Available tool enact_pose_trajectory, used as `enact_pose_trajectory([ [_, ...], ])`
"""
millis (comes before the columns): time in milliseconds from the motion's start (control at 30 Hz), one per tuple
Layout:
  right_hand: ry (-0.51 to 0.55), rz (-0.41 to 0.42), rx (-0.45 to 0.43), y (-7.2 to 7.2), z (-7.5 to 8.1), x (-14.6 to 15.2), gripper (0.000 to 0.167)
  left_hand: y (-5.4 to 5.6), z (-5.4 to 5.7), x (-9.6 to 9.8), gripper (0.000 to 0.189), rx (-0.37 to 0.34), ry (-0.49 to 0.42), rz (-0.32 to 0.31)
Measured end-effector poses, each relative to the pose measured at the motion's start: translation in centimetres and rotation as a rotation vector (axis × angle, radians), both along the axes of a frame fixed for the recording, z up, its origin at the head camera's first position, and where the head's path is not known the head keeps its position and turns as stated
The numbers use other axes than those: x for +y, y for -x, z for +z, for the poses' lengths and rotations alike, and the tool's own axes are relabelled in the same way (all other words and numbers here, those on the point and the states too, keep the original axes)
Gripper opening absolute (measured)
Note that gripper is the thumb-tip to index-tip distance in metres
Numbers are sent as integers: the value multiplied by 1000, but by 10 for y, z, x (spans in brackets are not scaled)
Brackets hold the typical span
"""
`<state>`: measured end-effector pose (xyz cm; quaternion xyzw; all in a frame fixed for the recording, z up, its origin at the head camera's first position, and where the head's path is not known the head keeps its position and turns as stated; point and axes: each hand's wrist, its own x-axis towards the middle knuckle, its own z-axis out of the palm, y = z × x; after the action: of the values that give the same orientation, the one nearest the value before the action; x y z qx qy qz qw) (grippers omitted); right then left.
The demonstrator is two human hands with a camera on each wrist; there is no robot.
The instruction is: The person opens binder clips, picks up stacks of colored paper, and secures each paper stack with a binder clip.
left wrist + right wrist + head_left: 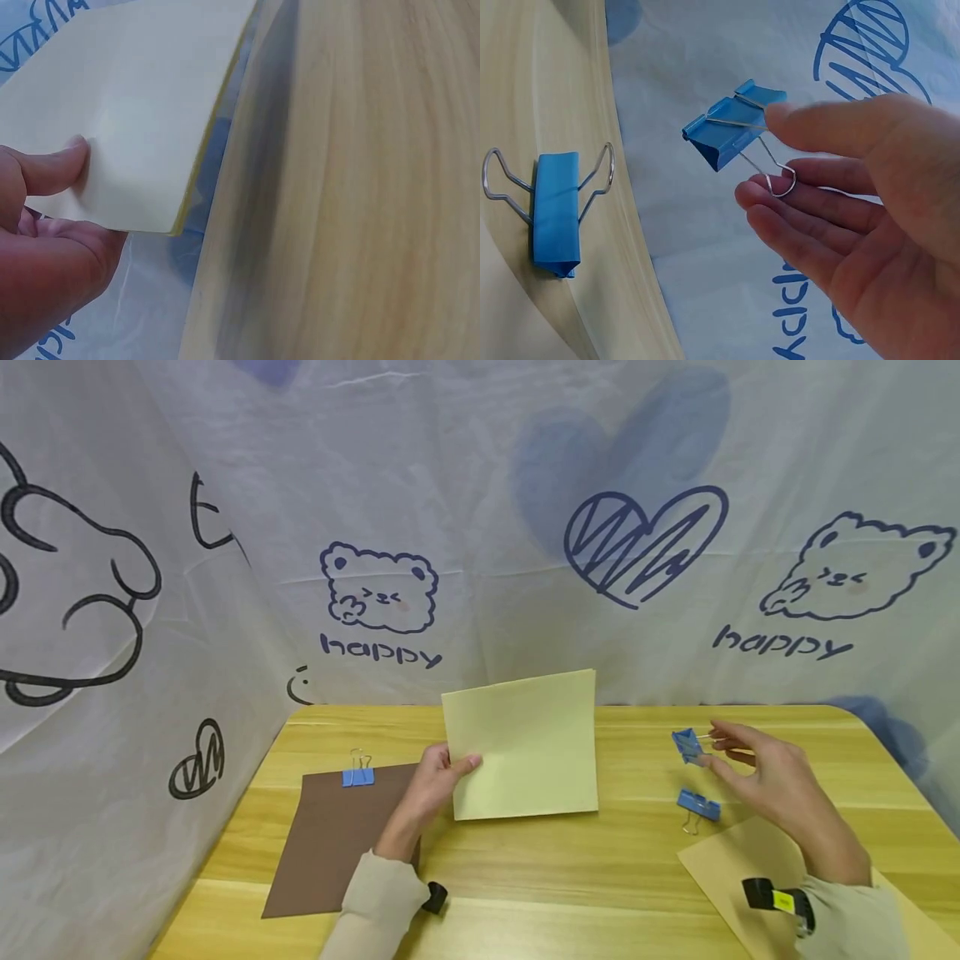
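My left hand (435, 783) grips a stack of pale yellow paper (525, 747) by its left edge, thumb on the front face and fingers behind. The stack stands tilted up over the table, and its layered edge shows in the left wrist view. My right hand (780, 781) holds a blue binder clip (735, 124) in the air, thumb on one wire handle and fingers at the other. Below it on the table lies a second blue binder clip (556, 214), its wire handles spread to both sides.
On the left of the wooden table (525, 893) lies brown paper (322, 843) with a blue binder clip (358, 777) on its far edge. Tan paper (750, 860) lies at the right, partly under my right forearm. A printed white curtain (495, 527) hangs behind the table.
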<state>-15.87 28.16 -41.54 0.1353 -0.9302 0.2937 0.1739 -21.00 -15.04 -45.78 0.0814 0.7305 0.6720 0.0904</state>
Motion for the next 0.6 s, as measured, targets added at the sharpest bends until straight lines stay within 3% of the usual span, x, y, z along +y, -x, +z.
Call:
enact_pose_trajectory([
  [267,35,-12,-70,-1,-2,0,55,-1,3,-4,26,-22,-15,-43],
  [600,77,33,-67,-1,-1,0,48,-2,4,-3,26,-59,3,-27],
])
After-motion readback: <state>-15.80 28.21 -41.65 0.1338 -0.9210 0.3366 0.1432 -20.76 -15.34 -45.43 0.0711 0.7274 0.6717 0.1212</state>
